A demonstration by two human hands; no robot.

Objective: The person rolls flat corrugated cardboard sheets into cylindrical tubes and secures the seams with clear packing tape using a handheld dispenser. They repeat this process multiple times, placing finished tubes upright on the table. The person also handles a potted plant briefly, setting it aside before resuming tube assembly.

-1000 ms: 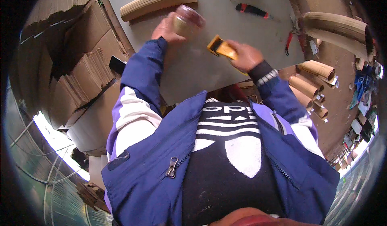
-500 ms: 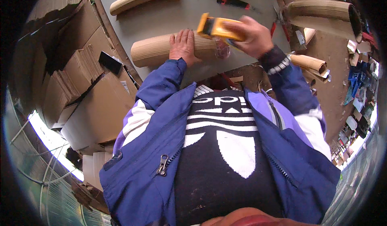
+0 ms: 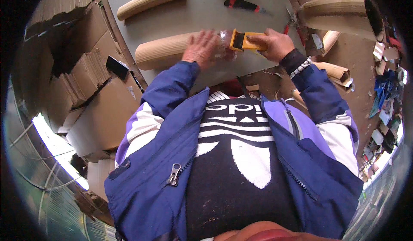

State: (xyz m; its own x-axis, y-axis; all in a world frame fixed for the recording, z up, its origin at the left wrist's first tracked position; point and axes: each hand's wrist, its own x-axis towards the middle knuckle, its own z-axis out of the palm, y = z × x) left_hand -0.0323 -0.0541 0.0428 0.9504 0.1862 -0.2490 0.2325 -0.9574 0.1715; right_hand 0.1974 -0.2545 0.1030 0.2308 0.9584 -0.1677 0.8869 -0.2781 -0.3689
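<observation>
A rolled tube of ribbed brown cardboard (image 3: 161, 52) lies crosswise on the grey tabletop (image 3: 202, 15) before me. Flat on its right half rests my left hand (image 3: 200, 49), fingers spread and slightly blurred. My right hand (image 3: 278, 45) grips a yellow tape dispenser (image 3: 254, 42) at the tube's right end. Shiny clear tape (image 3: 224, 39) shows between the dispenser and my left fingers. How much of it sticks to the cardboard I cannot tell.
Farther back lie another cardboard roll (image 3: 150, 1) and a black-and-red utility knife (image 3: 242, 5). A red-handled tool (image 3: 287, 28) sits near the right edge. Beyond it is a wide cardboard tube (image 3: 335, 15). Cardboard sheets (image 3: 103, 120) are piled at the left.
The tape dispenser has come down and to the right, from above the tube to its right end. My left hand has slid slightly right along the tube, fingers spreading.
</observation>
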